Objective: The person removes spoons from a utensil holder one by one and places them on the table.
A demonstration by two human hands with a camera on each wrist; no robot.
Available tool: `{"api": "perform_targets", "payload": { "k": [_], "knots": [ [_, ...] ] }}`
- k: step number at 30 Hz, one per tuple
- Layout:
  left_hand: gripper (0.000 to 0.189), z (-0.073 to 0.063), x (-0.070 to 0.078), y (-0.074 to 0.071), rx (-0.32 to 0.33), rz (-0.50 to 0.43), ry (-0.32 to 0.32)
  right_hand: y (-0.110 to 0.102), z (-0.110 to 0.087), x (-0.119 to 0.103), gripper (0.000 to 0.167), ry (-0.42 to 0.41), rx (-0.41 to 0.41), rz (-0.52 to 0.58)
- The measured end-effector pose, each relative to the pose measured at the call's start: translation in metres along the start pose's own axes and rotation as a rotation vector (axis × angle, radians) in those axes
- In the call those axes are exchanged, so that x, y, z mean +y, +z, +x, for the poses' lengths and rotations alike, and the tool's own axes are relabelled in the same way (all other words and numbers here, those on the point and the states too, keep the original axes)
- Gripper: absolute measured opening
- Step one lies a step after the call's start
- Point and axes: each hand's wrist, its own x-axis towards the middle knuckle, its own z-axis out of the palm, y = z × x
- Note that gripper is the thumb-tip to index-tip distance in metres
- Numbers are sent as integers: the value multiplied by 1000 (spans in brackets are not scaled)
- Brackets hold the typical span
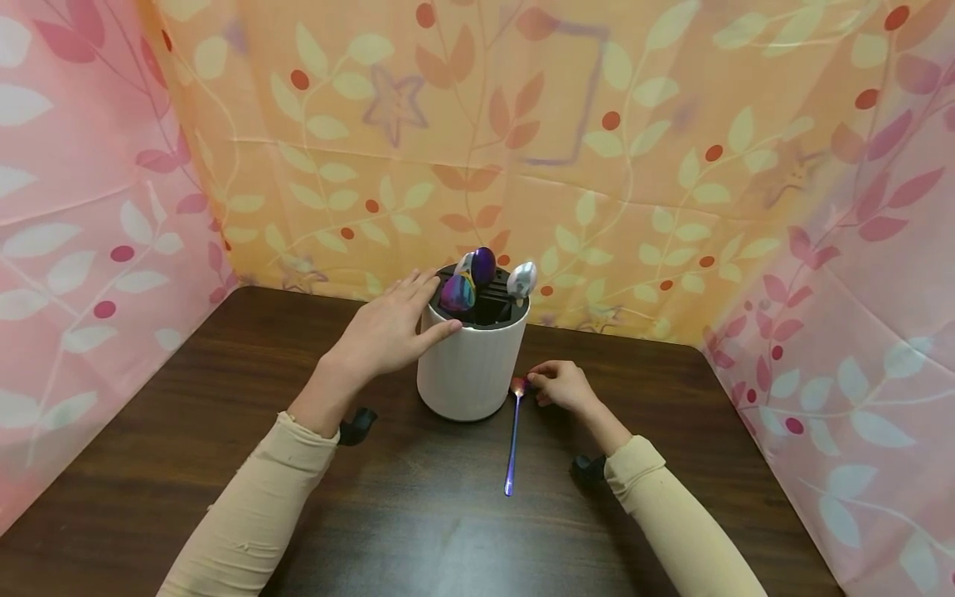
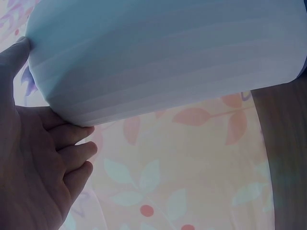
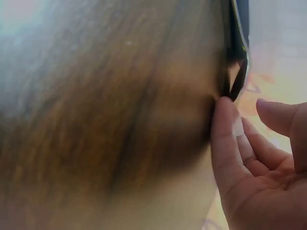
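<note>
A white utensil holder (image 1: 472, 369) with a black slotted insert (image 1: 491, 313) stands upright on the table. Several spoons rise from it, among them a purple spoon (image 1: 483, 266), a rainbow-coloured spoon (image 1: 457, 293) and a silver spoon (image 1: 521, 280). My left hand (image 1: 391, 327) rests against the holder's left side, thumb along the front rim and fingers reaching toward the back. On the table at the holder's right lies a long-handled purple-blue spoon (image 1: 513, 444), bowl away from me. My right hand (image 1: 564, 385) has its forefinger at that bowl; in the right wrist view the thumb (image 3: 276, 117) stands apart.
The dark wooden table (image 1: 418, 514) reaches back to a yellow patterned cloth (image 1: 477, 166). Pink patterned cloths hang at the left (image 1: 82, 249) and right (image 1: 858, 348). Each wrist carries a small black device.
</note>
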Motion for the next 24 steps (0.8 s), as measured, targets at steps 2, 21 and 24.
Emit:
{"api": "perform_targets", "payload": {
  "k": [2, 21, 24],
  "knots": [
    [96, 0, 0, 0, 2, 0, 2, -1, -2, -2, 27, 3, 5, 27],
    [95, 0, -2, 1, 17, -6, 10, -24, -34, -92, 35, -341, 293, 428],
    [95, 0, -1, 2, 15, -8, 12, -25, -38, -106, 36, -403, 308, 465]
  ]
}}
